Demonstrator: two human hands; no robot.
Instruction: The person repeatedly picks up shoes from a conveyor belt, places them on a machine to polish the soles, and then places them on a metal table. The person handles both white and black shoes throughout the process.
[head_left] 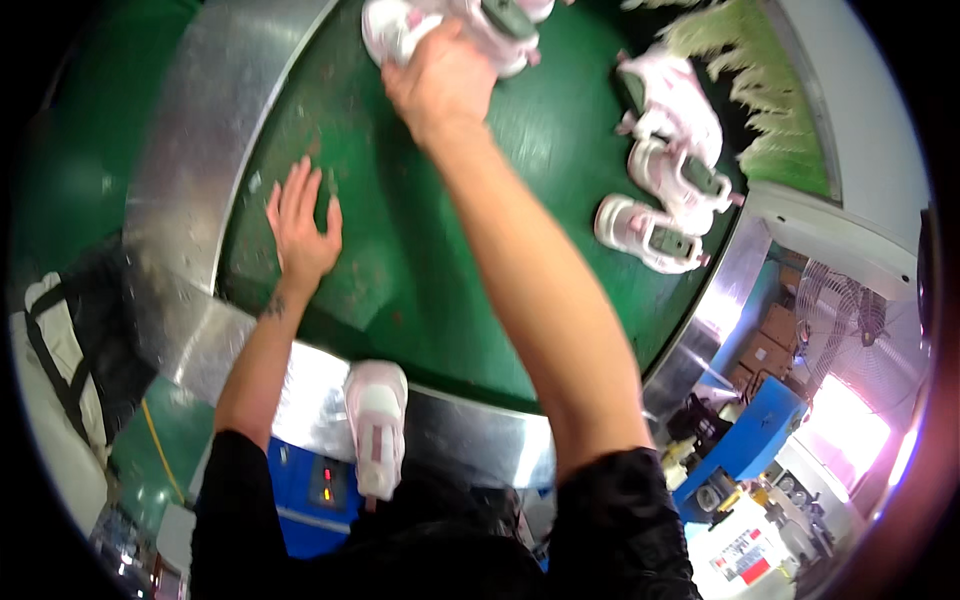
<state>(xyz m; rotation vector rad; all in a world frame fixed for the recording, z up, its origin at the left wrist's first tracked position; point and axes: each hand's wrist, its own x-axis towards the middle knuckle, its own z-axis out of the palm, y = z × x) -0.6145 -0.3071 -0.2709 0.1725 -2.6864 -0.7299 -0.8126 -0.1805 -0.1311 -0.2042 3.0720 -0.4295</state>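
My right hand [445, 75] reaches far across the green conveyor belt [420, 260] and grips a white and pink shoe [395, 28] at the top of the view; a second shoe [510, 30] lies right beside it. My left hand [302, 225] rests flat on the belt with fingers spread, holding nothing. Another white and pink shoe [377, 425] sits on the metal rim [470, 435] close to my body, between my arms.
Three more white and pink shoes [672, 95] [680, 180] [648, 235] lie on the belt's right side. A pale fringed strip [745, 70] hangs at top right. A blue machine [745, 440] and cardboard boxes [765, 345] stand lower right. A black and white bag [70, 340] is at left.
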